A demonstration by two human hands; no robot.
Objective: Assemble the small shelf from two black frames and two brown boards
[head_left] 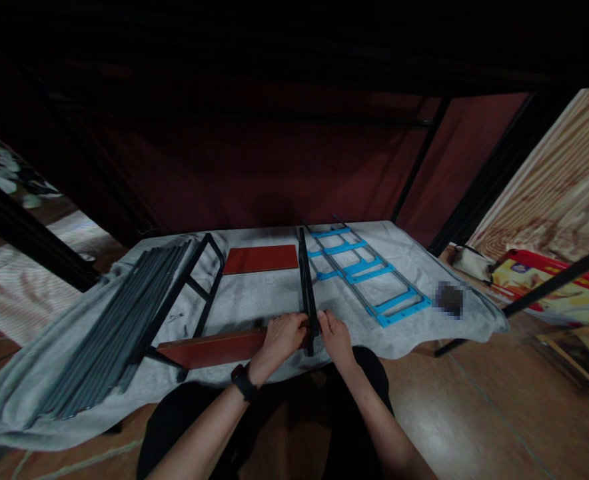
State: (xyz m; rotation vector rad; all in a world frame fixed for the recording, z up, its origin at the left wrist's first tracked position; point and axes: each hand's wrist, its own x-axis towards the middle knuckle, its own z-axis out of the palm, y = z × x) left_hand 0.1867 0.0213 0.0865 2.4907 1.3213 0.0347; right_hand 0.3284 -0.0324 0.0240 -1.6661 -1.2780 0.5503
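- Head view: the left hand has its fingers curled over the right end of the near board, close to where it meets the right frame.
- The right hand has bent fingers against the other side of that frame; whether they pinch a small part there, I cannot tell.
- The near board spans the gap between the right frame and the left frame, on a grey sheet.
- Judging by this, the assembly is partway: board and frames are brought together, but the corner under the hands looks unfinished.
- The far board sits between the frames farther back; whether it is fastened cannot be told.
- Apparently still unused: the poles in a bundle at left and the blue racks at right.
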